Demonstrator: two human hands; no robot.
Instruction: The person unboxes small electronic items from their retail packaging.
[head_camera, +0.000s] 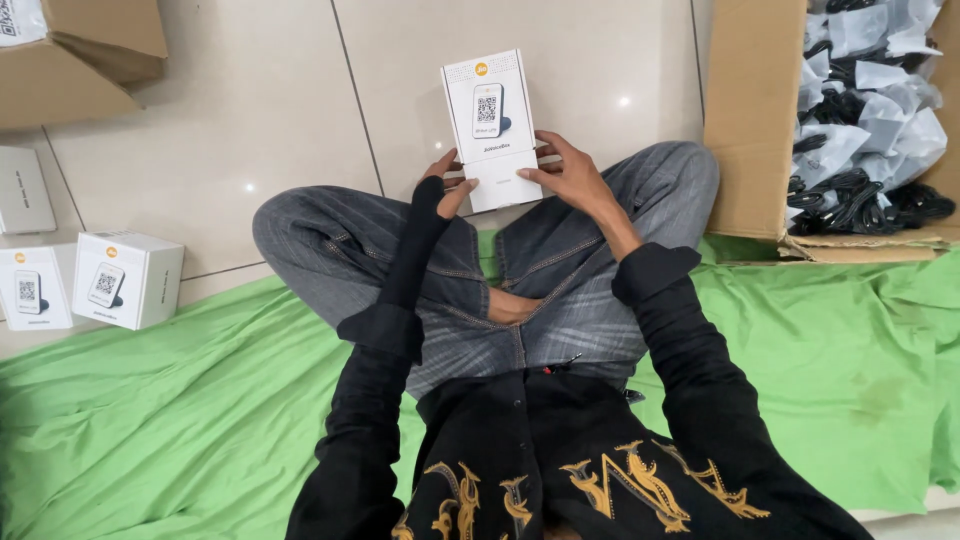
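- I sit cross-legged w/ the white box (490, 125) held up in front of my knees, over the tile floor (260, 110), its picture side facing me.
- My left hand (447, 185) pinches the box's bottom left corner, fingers closed on it.
- My right hand (572, 175) grips the bottom right edge, thumb in front, fingers closed on the box too.
- So the box sticks up above both hands; I only hold its low end.
- To do this well, I think I should keep both sides held even so it doesn't tip, and not squash the thin card.
- Two more white boxes (125, 280) sit on the floor by the left edge of the green cloth (180, 400).
- A big brown box (760, 130) of black cables in bags (865, 110) is at my right, near the cloth's far right corner.
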